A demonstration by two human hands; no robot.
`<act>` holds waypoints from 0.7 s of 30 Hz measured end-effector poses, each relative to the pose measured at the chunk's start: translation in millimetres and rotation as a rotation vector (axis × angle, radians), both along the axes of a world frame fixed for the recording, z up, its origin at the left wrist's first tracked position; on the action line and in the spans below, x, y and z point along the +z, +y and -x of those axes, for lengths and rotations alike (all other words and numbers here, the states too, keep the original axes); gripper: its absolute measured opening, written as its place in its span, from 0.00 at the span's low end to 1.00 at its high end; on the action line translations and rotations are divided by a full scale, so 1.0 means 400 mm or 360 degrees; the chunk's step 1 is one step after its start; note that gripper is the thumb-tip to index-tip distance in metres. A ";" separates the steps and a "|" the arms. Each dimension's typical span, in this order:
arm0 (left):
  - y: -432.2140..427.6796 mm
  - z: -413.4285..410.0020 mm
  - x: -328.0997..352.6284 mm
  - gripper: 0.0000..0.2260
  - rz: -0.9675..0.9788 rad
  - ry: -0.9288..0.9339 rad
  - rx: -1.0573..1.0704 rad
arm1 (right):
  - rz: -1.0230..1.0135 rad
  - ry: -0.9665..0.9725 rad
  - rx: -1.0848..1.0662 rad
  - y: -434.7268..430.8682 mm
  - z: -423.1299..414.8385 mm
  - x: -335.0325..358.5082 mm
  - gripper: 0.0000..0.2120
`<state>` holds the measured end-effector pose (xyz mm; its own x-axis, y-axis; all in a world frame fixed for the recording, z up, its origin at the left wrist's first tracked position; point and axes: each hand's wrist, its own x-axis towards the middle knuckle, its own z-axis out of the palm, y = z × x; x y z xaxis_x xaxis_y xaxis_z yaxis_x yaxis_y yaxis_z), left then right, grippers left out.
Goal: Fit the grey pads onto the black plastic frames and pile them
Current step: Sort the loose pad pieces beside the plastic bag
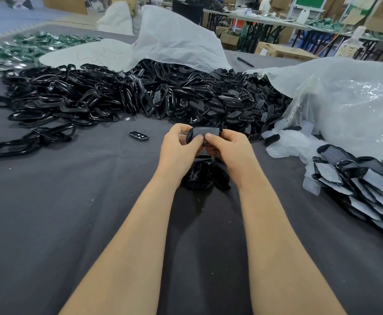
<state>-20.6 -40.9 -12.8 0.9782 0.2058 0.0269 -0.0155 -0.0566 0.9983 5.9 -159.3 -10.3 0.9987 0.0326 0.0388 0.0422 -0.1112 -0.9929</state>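
Note:
Both my hands hold one black plastic frame (189, 138) with a grey pad (205, 131) lying in it, raised above the dark table. My left hand (179, 146) grips its left end and my right hand (229, 147) grips its right end; both thumbs press on the pad's near edge. Under my hands lies a small clump of black parts (203, 176). A big heap of empty black frames (68, 96) spreads at the back left, and a heap of dark pads (226, 101) at the back centre. A pile of fitted frames (363, 189) lies at the right.
A single pad piece (139, 135) lies on the grey cloth (72, 212) left of my hands. White plastic bags (349, 105) bulge at the right and back (176, 39). A black pen (245, 62) lies far back. Green parts (33, 45) lie at the far left.

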 end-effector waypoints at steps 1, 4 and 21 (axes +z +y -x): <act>0.000 0.000 0.000 0.06 0.0016 0.0003 -0.0018 | -0.0016 0.0008 -0.0003 -0.001 -0.001 -0.001 0.06; 0.001 -0.002 -0.001 0.06 0.0017 0.0022 -0.0064 | -0.0042 0.0025 -0.0008 0.000 -0.002 -0.004 0.06; 0.000 -0.014 -0.011 0.07 0.0009 -0.0008 0.0033 | 0.0047 -0.0061 -0.0078 0.006 -0.004 -0.003 0.06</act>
